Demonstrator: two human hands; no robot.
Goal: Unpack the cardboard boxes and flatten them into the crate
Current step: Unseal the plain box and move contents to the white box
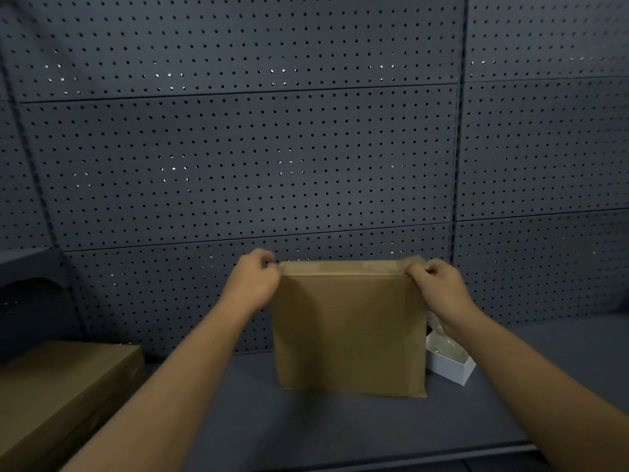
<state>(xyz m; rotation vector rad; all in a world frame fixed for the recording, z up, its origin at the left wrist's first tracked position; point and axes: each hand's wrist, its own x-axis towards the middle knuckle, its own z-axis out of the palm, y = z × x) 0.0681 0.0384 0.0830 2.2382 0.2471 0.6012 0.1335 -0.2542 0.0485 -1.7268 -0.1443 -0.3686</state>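
A brown cardboard box (350, 332) stands upright on the dark grey shelf (306, 420), its broad face toward me. My left hand (253, 284) grips its top left corner with curled fingers. My right hand (439, 284) grips the top right corner the same way. A strip of tape runs along the box's top edge between my hands. A second, flatter cardboard box (58, 390) lies on the shelf at the far left. No crate is in view.
A small open white box (449, 364) with clear plastic inside sits on the shelf just behind the right side of the held box. A dark pegboard wall (272, 148) rises close behind. The shelf's front edge (408, 454) runs along the bottom.
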